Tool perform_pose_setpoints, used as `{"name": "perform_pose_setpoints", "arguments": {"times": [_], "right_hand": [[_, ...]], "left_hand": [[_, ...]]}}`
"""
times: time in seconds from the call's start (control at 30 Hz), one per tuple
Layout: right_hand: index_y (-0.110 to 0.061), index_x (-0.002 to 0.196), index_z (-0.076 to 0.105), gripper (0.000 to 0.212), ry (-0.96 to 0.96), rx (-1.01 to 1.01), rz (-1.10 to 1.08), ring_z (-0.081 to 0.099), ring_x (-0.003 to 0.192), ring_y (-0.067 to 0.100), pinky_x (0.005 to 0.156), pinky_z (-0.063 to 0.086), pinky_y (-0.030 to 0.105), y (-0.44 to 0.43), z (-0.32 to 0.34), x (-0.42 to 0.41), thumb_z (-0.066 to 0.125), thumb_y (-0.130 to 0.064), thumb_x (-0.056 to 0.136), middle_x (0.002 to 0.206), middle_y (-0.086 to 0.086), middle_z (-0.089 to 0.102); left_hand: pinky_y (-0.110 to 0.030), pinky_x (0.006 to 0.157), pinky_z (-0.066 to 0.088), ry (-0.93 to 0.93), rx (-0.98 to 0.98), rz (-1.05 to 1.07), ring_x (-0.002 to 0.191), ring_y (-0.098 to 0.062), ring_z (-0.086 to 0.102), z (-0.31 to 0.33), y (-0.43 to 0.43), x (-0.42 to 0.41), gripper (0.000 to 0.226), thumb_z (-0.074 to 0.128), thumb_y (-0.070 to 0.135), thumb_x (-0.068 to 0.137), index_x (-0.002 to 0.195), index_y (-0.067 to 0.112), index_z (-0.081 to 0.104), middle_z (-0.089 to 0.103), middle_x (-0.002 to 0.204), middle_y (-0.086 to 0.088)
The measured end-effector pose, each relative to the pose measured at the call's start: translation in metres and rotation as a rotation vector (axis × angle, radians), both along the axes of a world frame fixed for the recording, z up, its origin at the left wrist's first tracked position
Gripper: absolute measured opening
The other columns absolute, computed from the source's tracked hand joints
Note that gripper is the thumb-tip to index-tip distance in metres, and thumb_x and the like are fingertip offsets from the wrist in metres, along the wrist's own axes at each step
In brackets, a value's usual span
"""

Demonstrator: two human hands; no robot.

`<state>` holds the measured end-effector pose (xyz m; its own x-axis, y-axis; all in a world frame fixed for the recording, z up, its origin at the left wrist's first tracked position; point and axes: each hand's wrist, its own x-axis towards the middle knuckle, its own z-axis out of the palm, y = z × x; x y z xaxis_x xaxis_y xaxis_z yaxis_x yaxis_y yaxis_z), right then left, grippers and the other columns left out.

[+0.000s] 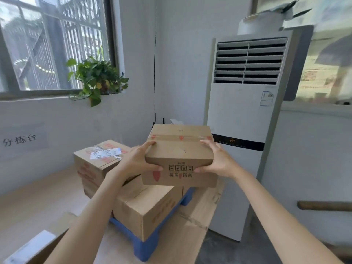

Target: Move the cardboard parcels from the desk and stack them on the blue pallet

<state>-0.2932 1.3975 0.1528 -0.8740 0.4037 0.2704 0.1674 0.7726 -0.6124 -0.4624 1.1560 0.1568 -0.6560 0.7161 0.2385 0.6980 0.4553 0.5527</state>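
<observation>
I hold a small taped cardboard parcel (180, 151) in the air with both hands. My left hand (140, 161) grips its left side and my right hand (217, 161) grips its right side. Its printed front face reads upside down. Below it the blue pallet (145, 246) lies on the floor. A large cardboard parcel (146, 208) sits on the pallet's near part. Behind that stands a stack of parcels (91, 168) with red print and a white label on top. The held parcel hovers above the large parcel.
A tall white air conditioner (242, 115) stands just right of the pallet. Flattened cardboard (192, 229) lies on the floor beneath and beside the pallet. A potted plant (97, 77) sits on the window sill. Another box corner (34, 248) shows at bottom left.
</observation>
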Motion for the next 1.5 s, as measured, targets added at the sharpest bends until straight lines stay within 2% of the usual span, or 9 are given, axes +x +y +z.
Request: {"name": "perform_pose_setpoints", "arguments": {"times": [0.2, 0.4, 0.67, 0.83, 0.93, 1.2, 1.3, 1.37, 1.5], "right_hand": [[-0.046, 0.141, 0.03, 0.118, -0.043, 0.028, 0.014, 0.032, 0.134, 0.026, 0.111, 0.032, 0.052, 0.069, 0.007, -0.083, 0.083, -0.067, 0.038, 0.143, -0.002, 0.032], [-0.041, 0.143, 0.031, 0.11, -0.077, 0.017, 0.098, 0.036, 0.132, 0.022, 0.109, 0.035, 0.051, 0.112, -0.001, -0.154, 0.091, -0.045, 0.052, 0.145, -0.002, 0.031], [-0.04, 0.142, 0.032, 0.104, -0.124, 0.018, 0.261, 0.038, 0.127, 0.021, 0.104, 0.04, 0.045, 0.15, -0.016, -0.252, 0.091, -0.035, 0.057, 0.141, -0.002, 0.032], [-0.04, 0.141, 0.033, 0.101, -0.148, 0.011, 0.414, 0.036, 0.125, 0.019, 0.105, 0.039, 0.045, 0.171, -0.025, -0.325, 0.091, -0.034, 0.058, 0.141, -0.004, 0.03], [-0.042, 0.14, 0.033, 0.1, -0.167, 0.035, 0.529, 0.036, 0.127, 0.02, 0.104, 0.04, 0.049, 0.181, -0.033, -0.373, 0.09, -0.036, 0.058, 0.144, -0.003, 0.03], [-0.045, 0.138, 0.032, 0.1, -0.209, 0.052, 0.8, 0.035, 0.129, 0.019, 0.105, 0.037, 0.042, 0.197, -0.056, -0.466, 0.089, -0.042, 0.056, 0.15, -0.007, 0.027], [-0.038, 0.142, 0.034, 0.097, -0.226, 0.001, 0.893, 0.032, 0.128, 0.016, 0.099, 0.033, 0.031, 0.197, -0.066, -0.486, 0.089, -0.032, 0.062, 0.15, -0.006, 0.024], [-0.035, 0.142, 0.035, 0.094, -0.213, 0.018, 0.933, 0.032, 0.121, 0.012, 0.093, 0.031, 0.027, 0.196, -0.071, -0.493, 0.089, -0.028, 0.065, 0.144, -0.006, 0.028], [-0.038, 0.138, 0.038, 0.095, -0.233, -0.061, 0.996, 0.037, 0.127, 0.02, 0.102, 0.04, 0.039, 0.195, -0.085, -0.506, 0.09, -0.031, 0.059, 0.141, -0.003, 0.031]], "left_hand": [[-0.042, 0.097, 0.044, -0.016, -0.033, 0.067, 0.115, -0.023, 0.049, -0.004, 0.065, -0.076, 0.109, 0.077, 0.061, 0.056, 0.146, 0.043, 0.019, 0.047, 0.127, 0.0], [-0.031, 0.088, 0.039, -0.024, -0.07, 0.132, 0.116, -0.021, 0.046, -0.012, 0.097, -0.131, 0.105, 0.082, 0.051, 0.064, 0.148, 0.039, 0.02, 0.048, 0.132, -0.001], [-0.042, 0.103, 0.039, -0.04, -0.122, 0.301, 0.13, -0.025, 0.037, -0.029, 0.114, -0.184, 0.102, 0.081, 0.049, 0.066, 0.149, 0.037, 0.023, 0.046, 0.138, -0.004], [-0.042, 0.1, 0.042, -0.108, -0.1, 0.456, 0.126, -0.025, 0.038, -0.042, 0.121, -0.216, 0.104, 0.082, 0.052, 0.061, 0.147, 0.041, 0.024, 0.047, 0.13, -0.009], [-0.041, 0.098, 0.044, -0.138, -0.094, 0.543, 0.125, -0.022, 0.041, -0.048, 0.125, -0.228, 0.106, 0.083, 0.053, 0.058, 0.147, 0.038, 0.026, 0.05, 0.132, -0.004], [-0.035, 0.091, 0.048, -0.157, -0.157, 0.778, 0.11, -0.018, 0.053, -0.061, 0.142, -0.24, 0.101, 0.076, 0.063, 0.056, 0.142, 0.043, 0.027, 0.055, 0.121, 0.006], [-0.04, 0.091, 0.048, -0.153, -0.191, 0.865, 0.111, -0.019, 0.051, -0.069, 0.147, -0.237, 0.101, 0.069, 0.071, 0.053, 0.14, 0.048, 0.023, 0.049, 0.123, 0.005], [-0.035, 0.092, 0.044, -0.137, -0.214, 0.899, 0.118, -0.02, 0.047, -0.071, 0.153, -0.234, 0.097, 0.074, 0.064, 0.062, 0.143, 0.044, 0.024, 0.046, 0.128, 0.002], [-0.033, 0.094, 0.039, -0.095, -0.279, 0.944, 0.124, -0.02, 0.042, -0.073, 0.159, -0.229, 0.095, 0.076, 0.059, 0.067, 0.146, 0.035, 0.029, 0.043, 0.136, 0.002]]}}
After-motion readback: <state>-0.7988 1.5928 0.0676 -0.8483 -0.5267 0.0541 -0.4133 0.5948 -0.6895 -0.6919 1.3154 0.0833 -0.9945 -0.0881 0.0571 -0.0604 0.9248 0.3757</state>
